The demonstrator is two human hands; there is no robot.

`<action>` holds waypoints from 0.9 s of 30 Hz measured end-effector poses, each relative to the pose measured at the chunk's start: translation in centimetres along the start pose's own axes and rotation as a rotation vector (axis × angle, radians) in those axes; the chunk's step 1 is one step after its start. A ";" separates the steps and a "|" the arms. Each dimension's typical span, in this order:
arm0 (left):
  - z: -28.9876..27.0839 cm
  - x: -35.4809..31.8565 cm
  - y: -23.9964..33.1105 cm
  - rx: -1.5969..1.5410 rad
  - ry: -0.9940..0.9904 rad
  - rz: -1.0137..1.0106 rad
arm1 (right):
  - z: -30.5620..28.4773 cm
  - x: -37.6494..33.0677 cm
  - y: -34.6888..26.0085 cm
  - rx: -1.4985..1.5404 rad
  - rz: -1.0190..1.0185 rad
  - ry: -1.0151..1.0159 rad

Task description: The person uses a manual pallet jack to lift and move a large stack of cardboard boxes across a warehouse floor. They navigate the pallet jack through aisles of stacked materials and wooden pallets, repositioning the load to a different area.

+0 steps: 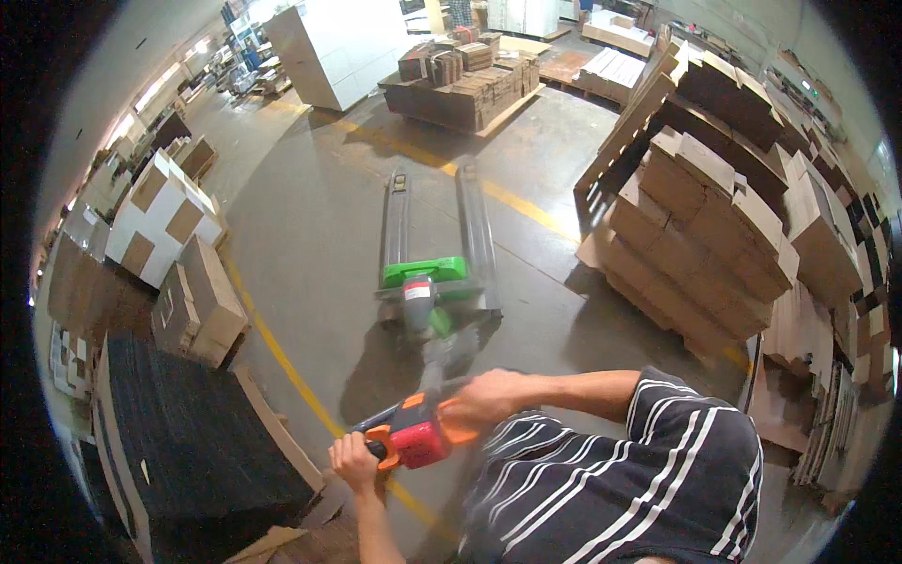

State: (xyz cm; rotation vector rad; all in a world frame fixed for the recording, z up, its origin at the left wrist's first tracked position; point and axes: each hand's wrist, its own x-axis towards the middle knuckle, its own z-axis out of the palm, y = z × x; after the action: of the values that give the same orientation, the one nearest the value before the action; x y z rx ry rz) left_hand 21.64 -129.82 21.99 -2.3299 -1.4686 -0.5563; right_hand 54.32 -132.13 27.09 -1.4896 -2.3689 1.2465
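Note:
An electric pallet jack point(423, 272) with a green body stands ahead of me, its two grey forks point(479, 226) pointing away along the floor. Its tiller handle point(420, 434), red with orange and black parts, leans back toward me. At the handle's left end, my left hand point(354, 461) is wrapped round the black grip. My right hand point(489, 399) closes on the right side of the handle, its fingers partly hidden. Nothing lies on the forks.
Stacked flat cardboard point(700, 221) rises on the right. A pallet of brown cardboard bundles point(465, 89) stands ahead, beside a tall white stack point(352, 52). On the left are a dark sheet stack point(207, 423) and white-and-brown boxes point(169, 216). Yellow lines point(282, 352) mark the floor.

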 end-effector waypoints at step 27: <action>24.6 38.2 -22.3 -0.224 -0.115 0.175 | -25.8 38.1 7.0 -0.234 0.294 0.335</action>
State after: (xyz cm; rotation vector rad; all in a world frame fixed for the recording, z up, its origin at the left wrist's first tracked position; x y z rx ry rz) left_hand 20.11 -79.23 20.83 -2.6731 -1.2903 -0.5727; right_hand 51.08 -85.73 26.87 -1.9941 -2.1865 0.6994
